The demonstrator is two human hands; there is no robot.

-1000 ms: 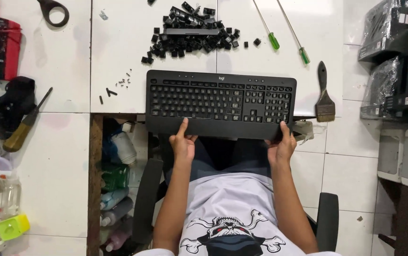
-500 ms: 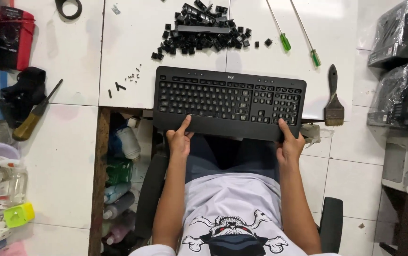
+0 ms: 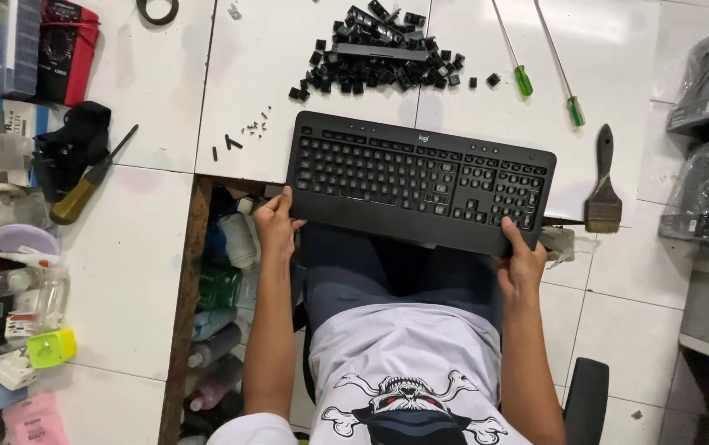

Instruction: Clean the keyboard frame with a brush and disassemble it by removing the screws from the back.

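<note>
A white surface (image 3: 321, 74) carries a black keyboard (image 3: 420, 177) that lies across its near edge, partly overhanging the person's lap. The left hand (image 3: 276, 224) has its grip closed on the keyboard's near left corner and the right hand (image 3: 521, 265) has its grip closed on the near right corner. Toward the far edge lies a heap of loose black keycaps (image 3: 383, 51), with two green-handled screwdrivers (image 3: 523, 80) to its right and a paintbrush (image 3: 603, 185) at the right edge.

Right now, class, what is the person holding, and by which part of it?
Both hands hold the black keyboard by its near edge: the left hand at the near left corner, the right hand near the right corner.
</note>
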